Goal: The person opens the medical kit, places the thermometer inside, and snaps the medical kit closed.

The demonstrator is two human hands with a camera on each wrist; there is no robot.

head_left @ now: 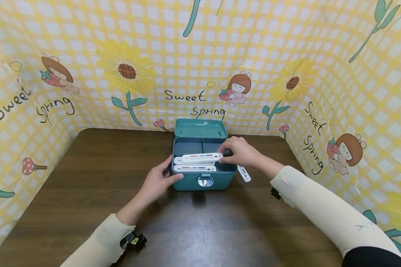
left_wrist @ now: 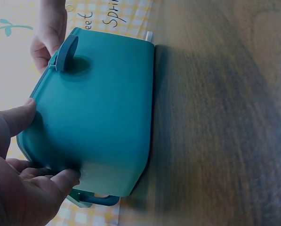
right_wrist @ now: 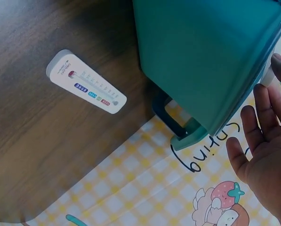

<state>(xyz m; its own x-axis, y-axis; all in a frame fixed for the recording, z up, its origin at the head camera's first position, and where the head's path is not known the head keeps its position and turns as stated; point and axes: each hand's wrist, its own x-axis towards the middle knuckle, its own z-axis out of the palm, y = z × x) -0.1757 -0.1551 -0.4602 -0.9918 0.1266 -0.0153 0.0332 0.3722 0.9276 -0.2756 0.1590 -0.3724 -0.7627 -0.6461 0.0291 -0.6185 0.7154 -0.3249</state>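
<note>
A teal lidded box [head_left: 187, 182] stands on the table with its lid [head_left: 201, 128] tipped back. My right hand [head_left: 240, 151] pinches one end of a white thermometer [head_left: 200, 158] between thumb and fingers, over the front of the box. Two more white thermometers [head_left: 194, 168] lie beneath it, inside the front compartment. My left hand [head_left: 157, 181] grips the box's left front corner, thumb at the front rim and fingers against the side. In the right wrist view, the right hand [right_wrist: 267, 136] is beside the box rim, and the held thermometer [right_wrist: 269, 70] shows only partly.
Another white thermometer [right_wrist: 86, 84] with a printed scale lies on the table to the right of the box. Dividers split the box's rear part into compartments [head_left: 188, 145]. A metal clasp [head_left: 205, 180] sits on its front. Patterned yellow cloth [head_left: 200, 66] surrounds the dark wooden table [head_left: 97, 178].
</note>
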